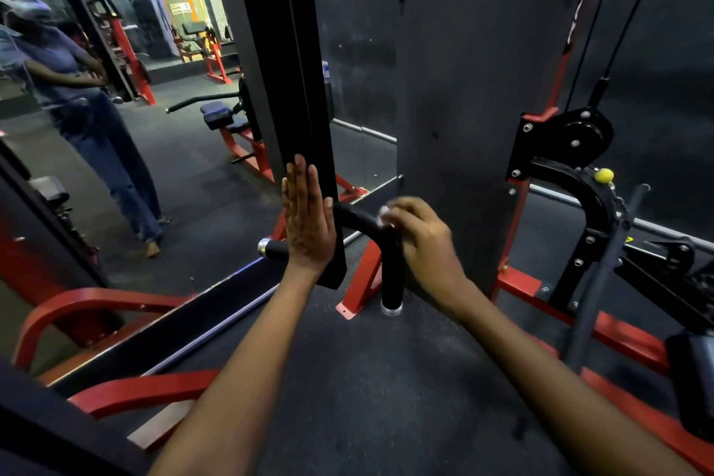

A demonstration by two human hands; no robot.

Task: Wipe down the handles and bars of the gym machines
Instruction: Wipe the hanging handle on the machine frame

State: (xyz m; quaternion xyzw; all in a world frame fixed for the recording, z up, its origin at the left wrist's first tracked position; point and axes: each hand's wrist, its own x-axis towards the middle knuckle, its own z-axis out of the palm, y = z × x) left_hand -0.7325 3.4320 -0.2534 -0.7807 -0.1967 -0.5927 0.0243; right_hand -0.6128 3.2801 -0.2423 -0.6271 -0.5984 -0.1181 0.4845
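A black curved handle (390, 274) with a chrome end cap juts out from behind a black upright post (305, 108) in the middle of the view. My right hand (421, 240) curls over the top bend of this handle and holds a small white wipe (385, 213) against it. My left hand (307, 218) lies flat with straight fingers against the lower part of the post. A second black grip (272, 247) with a chrome cap sticks out to the left, just under my left palm.
A wall mirror on the left reflects a person (77, 97) and red-framed machines. A black pulley assembly (572, 143) with cables, a yellow knob (604, 175) and a grey bar (602, 274) stands at the right. Red frame rails (626, 344) run along the dark rubber floor (367, 398).
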